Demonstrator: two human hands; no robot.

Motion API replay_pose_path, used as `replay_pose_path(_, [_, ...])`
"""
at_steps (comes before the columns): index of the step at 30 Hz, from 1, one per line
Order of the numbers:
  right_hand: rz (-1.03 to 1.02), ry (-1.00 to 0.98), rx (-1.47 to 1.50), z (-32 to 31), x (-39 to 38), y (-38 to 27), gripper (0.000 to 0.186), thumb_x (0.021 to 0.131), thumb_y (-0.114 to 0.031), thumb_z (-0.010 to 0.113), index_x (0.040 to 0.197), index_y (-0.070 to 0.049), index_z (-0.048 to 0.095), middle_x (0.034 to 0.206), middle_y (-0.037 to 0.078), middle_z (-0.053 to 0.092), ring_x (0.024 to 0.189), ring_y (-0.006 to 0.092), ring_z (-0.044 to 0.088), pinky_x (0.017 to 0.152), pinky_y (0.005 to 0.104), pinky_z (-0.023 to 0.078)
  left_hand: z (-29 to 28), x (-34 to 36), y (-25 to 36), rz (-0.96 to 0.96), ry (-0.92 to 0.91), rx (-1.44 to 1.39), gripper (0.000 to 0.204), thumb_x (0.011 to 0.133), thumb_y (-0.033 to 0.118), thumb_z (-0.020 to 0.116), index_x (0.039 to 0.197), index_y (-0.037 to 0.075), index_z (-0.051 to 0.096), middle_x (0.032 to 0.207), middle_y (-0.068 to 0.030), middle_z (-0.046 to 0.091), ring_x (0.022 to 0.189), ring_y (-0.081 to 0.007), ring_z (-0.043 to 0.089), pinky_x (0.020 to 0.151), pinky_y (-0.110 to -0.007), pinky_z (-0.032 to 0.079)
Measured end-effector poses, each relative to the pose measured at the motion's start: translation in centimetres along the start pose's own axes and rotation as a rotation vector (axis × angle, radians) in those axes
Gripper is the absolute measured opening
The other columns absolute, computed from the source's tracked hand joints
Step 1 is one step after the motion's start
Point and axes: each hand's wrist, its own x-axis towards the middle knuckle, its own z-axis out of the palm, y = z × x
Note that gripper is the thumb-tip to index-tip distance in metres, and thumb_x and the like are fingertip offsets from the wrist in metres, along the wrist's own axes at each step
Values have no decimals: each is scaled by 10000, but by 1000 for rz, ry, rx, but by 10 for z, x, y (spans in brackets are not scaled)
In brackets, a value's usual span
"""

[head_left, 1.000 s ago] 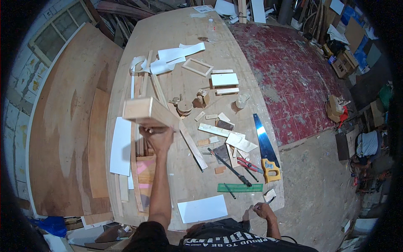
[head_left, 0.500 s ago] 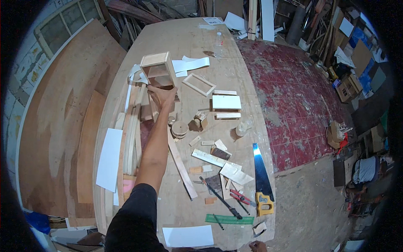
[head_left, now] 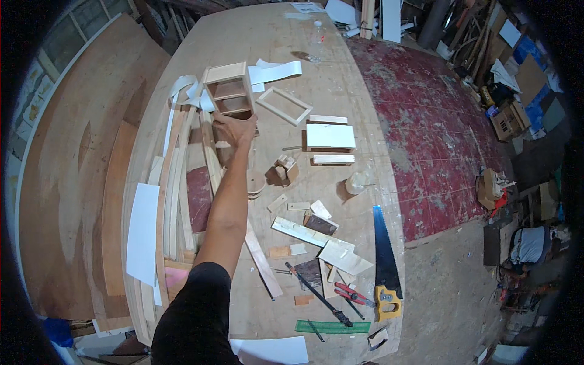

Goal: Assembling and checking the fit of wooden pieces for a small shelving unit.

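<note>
The left hand (head_left: 238, 129) is reaching far forward across the desk (head_left: 258, 36), and its grip is closing partway around the near end of an open wooden box (head_left: 232, 96). Some of the fingers are hiding under or behind the wood. The box is sitting toward the far left part of the desk, its open front facing the person and a divider crossing its middle; whether it is resting on the desk or hanging just above it, I cannot tell. The right hand is staying outside the view, so I cannot tell the state of its grip.

White paper strips (head_left: 275, 72) are curling out on both sides of the box. Just right of it, a flat wooden frame (head_left: 292, 98) is lying at a slant. Farther right, a white-topped block (head_left: 330, 136) is lying between two pale sticks (head_left: 333, 160). Long wooden strips (head_left: 180, 182) are running along the left side of the desk, beside a white sheet (head_left: 144, 234). Near the right edge, a saw (head_left: 387, 255) is lying with its yellow handle toward the person, and red pliers (head_left: 354, 294) are lying beside it, above a green ruler (head_left: 333, 327).
</note>
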Motion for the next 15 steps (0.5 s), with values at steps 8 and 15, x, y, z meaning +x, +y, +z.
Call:
replay_pose_path(8, [27,-89,-27,5,23,14,386,871,-411,664,899,-27,694,716,130,665,657,250,634,623,382,504,-22,-11,-19,5,-108,-64,1297,632,308,901,1511,7,-5,1440,-379,234,1354,-509,303,1104,-527,373])
replay_pose_path(15, [-496,-184,-400,36,79,47,237,861,-316,627,813,-87,668,595,60,597,530,213,579,498,368,457,-138,-80,-91,32,-140,-63,1005,703,244,856,1487,24,267,1460,-280,317,1371,-433,313,1126,-494,297])
